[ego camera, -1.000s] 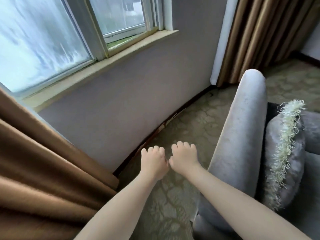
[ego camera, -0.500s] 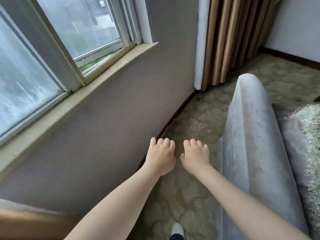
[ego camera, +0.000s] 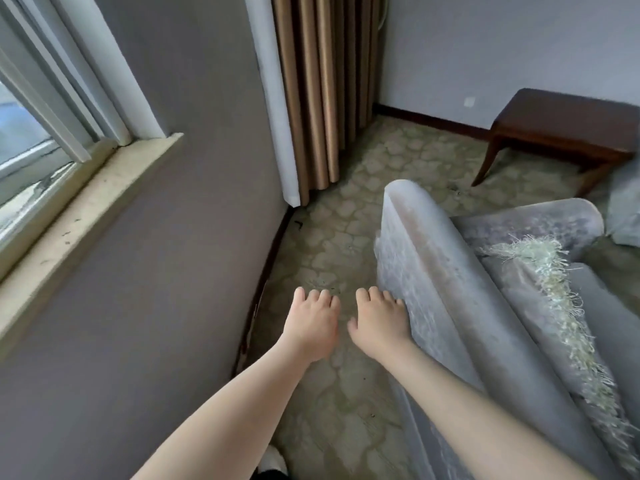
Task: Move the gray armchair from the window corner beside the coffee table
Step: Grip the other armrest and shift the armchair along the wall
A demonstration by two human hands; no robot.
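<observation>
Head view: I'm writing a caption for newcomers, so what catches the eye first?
Two bare forearms stretch forward at centre, the left hand over the carpet, the right hand at the edge of the gray armchair. A fringed cushion sits in the chair at right, and a dark wooden table stands by the far wall.

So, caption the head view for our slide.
Left hand and right hand hover beside the gray armchair, coffee table beyond.

so the window is on the left wall, curtain in the far corner, armchair on the right with a cushion on it, coffee table behind that; left hand and right hand sit side by side between wall and armchair
</observation>
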